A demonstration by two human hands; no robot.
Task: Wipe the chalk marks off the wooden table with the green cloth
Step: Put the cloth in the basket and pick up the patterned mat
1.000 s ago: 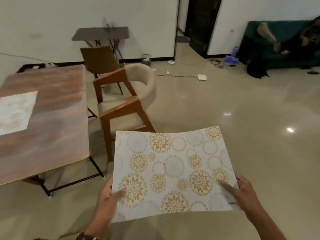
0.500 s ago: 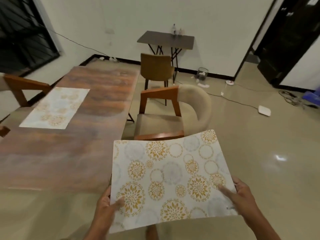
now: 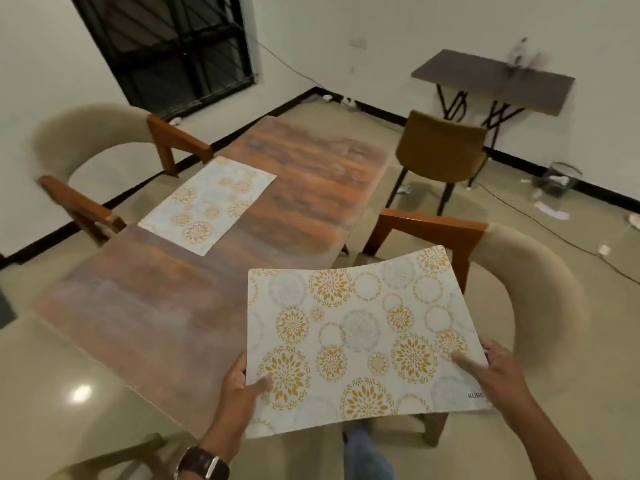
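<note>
The wooden table (image 3: 194, 306) stretches from the lower left toward the middle, its top streaked with pale chalky smears. I hold a white placemat with gold flower circles (image 3: 356, 337) in the air over the table's near right corner. My left hand (image 3: 242, 389) pinches its lower left edge, thumb on top. My right hand (image 3: 498, 372) pinches its lower right corner. A second placemat of the same pattern (image 3: 207, 206) lies flat on the table's left side. No green cloth is in view.
Cushioned wooden armchairs stand at the table's left (image 3: 83, 168) and right (image 3: 512, 271). A brown chair (image 3: 440, 150) sits at the far end, with a dark side table (image 3: 491, 81) by the wall behind it. A small bin (image 3: 557, 180) and cables lie on the floor at right.
My view has swung left, from the open floor toward the table, which now fills the middle. Both hands keep the same hold on the placemat, now over the table's corner.
</note>
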